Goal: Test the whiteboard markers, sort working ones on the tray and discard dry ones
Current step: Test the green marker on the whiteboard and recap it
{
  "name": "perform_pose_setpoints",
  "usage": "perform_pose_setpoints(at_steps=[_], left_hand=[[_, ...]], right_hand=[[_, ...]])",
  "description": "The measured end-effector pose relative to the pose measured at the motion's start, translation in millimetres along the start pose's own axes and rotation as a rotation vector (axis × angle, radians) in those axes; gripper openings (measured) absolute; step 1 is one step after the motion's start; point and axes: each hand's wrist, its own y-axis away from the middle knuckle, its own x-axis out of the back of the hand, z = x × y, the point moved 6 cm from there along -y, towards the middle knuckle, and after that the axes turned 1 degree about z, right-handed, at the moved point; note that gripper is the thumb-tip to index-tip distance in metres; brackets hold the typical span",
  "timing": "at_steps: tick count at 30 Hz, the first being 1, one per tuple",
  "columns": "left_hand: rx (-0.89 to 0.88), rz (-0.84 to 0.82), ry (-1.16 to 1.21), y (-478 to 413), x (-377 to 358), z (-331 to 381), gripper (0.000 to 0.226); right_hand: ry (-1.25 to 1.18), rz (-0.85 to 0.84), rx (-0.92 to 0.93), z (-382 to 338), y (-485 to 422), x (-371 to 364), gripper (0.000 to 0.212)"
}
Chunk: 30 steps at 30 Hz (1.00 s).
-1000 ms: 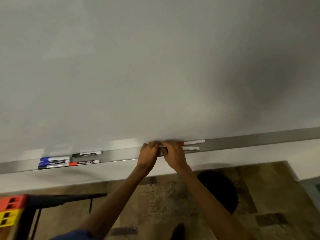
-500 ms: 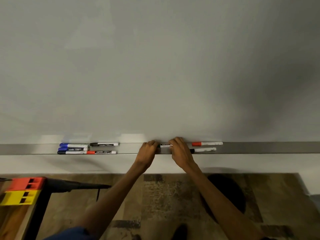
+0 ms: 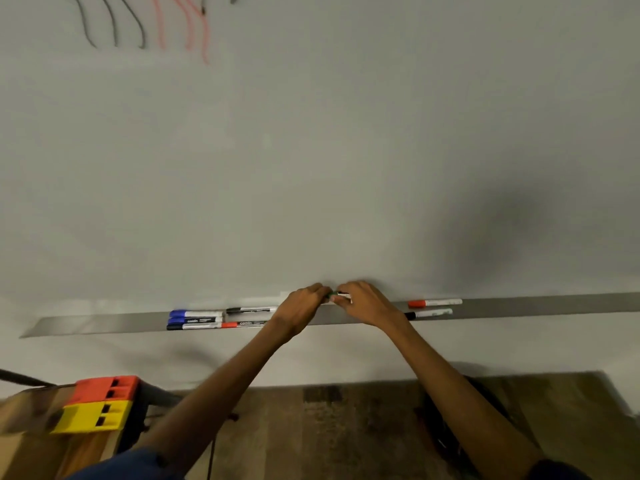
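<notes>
Both hands are bunched round one marker over the middle of the grey metal tray: the left hand has its fingers curled on the green cap end, and the right hand wraps the white labelled barrel, knuckles nearly touching. The other pens lie flat in the tray, a blue-capped bunch and a thin black marker to the left, a red-capped pen and a black-capped pen to the right. The whiteboard is smooth and matte, with wobbly black and red squiggles up in the top left.
</notes>
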Motion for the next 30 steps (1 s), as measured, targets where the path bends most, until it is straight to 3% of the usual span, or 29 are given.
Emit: perform_pose_setpoints(at_steps=[5, 12, 17, 20, 23, 26, 30], left_hand=[[-0.06, 0.064, -0.07, 25, 26, -7, 0.036], [-0.118, 0.164, -0.106, 58, 65, -11, 0.029], [-0.075, 0.322, -0.106, 73, 110, -36, 0.028], [-0.043, 0.471, -0.08, 81, 141, -47, 0.017], [0.031, 0.656, -0.038, 81, 170, -44, 0.014], [0.061, 0.846, 0.053, 77, 209, -31, 0.022], [0.069, 1.056, 0.232, 68, 274, -5, 0.024]], right_hand=[[0.175, 0.118, 0.067, -37, 10, 12, 0.043], [0.231, 0.052, 0.123, -84, 11, 21, 0.05], [0.19, 0.051, 0.001, -78, 8, 42, 0.065], [0.016, 0.183, -0.072, -83, 8, 67, 0.07], [-0.297, 0.33, -0.055, -117, 3, 103, 0.053], [-0.644, 0.454, 0.079, -162, 0, 151, 0.019], [-0.797, 0.647, 0.348, -211, 12, 226, 0.022]])
